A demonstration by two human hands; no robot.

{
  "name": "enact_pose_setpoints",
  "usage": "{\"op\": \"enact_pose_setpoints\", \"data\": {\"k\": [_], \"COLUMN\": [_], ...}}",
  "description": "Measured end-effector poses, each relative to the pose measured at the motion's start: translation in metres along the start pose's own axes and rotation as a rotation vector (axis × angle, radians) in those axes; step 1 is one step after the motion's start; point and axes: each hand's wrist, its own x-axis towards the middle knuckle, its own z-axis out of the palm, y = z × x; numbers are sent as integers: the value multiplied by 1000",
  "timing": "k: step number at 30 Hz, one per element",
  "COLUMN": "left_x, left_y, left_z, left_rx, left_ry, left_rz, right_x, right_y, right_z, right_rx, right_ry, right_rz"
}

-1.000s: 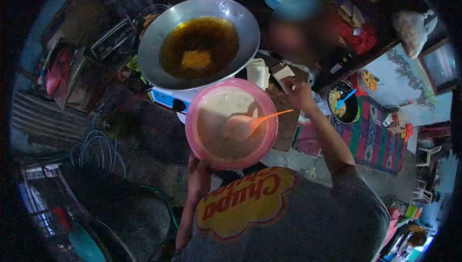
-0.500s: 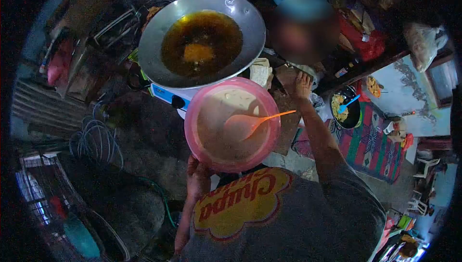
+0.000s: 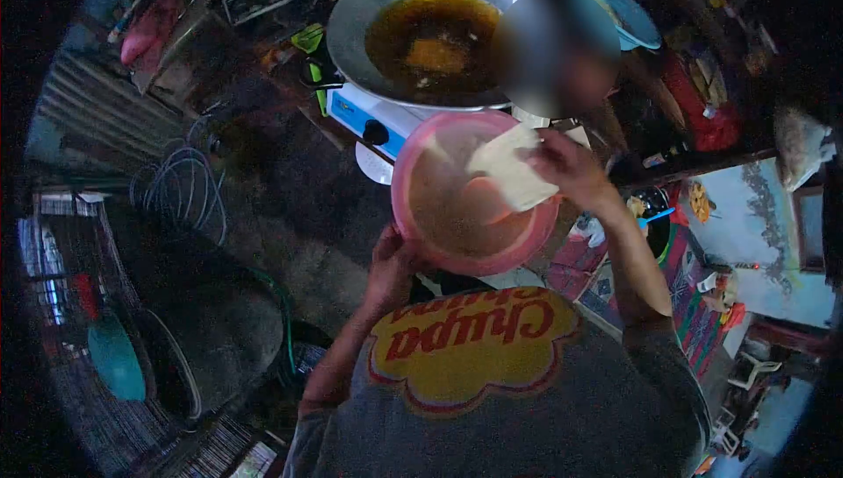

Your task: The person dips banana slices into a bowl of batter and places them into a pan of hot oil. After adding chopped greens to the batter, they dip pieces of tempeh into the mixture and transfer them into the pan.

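Observation:
My left hand grips the near rim of a pink bowl that holds pale batter and an orange spoon. Above the bowl's right side, my right hand holds a flat pale square piece. Behind the bowl, a large metal wok sits on a small white stove, filled with dark oil in which one golden piece fries.
A blurred patch covers the area right of the wok. A blue bowl lies at the back right. A dark pan with yellow food and a blue spoon rests on a striped mat at the right. Coiled wire lies on the left floor.
My right hand picked up a pale square piece from the board beside the stove and brought it over the bowl. The view has shifted, so the wok and bowl now sit further right.

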Motion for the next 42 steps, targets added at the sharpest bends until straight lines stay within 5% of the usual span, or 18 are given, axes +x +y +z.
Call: {"op": "enact_pose_setpoints", "data": {"k": [2, 4, 7, 14, 17, 19, 21, 26, 30, 34, 37, 42], "left_x": [8, 8, 1, 6, -4, -5, 4, 3, 1, 4, 0, 5], "left_y": [-10, -10, -4, -16, 6, 6, -10, -13, -11, -18, -13, -20], "left_z": [-12, -17, -9, -17, -5, -4, -12, -13, -16, -20, -19, -23], "left_rx": [61, 118, 93, -46, 82, 199, -80, -94, -17, -65, -89, -141], "left_ry": [-36, -68, -12, -39, 14, 82, -39, -39, -40, -44, -70, -84], "left_rz": [27, 55, 18, 36, -19, -99, 33, 72, 81, 124, 83, 97], "right_x": [-2, -17, -25, -42, -51, -50, -44, -31, -23, -31, -37, -45], "right_y": [-2, 20, 20, -22, 0, 3, 6, 24, 34, -18, -26, -23], "right_z": [17, 16, 16, -1, 14, 30, 42, 66, 55, 44, 51, 39], "right_rx": [-549, -1020, -1123, -963, -1327, -638, -658, -625, -387, -554, -1040, -963], "right_ry": [16, 120, -189, -100, -37, -58, -96, -96, -138, 153, 299, 307], "right_rz": [-71, -535, -424, -102, -95, 218, 162, -2, 63, 28, -430, -427]}}
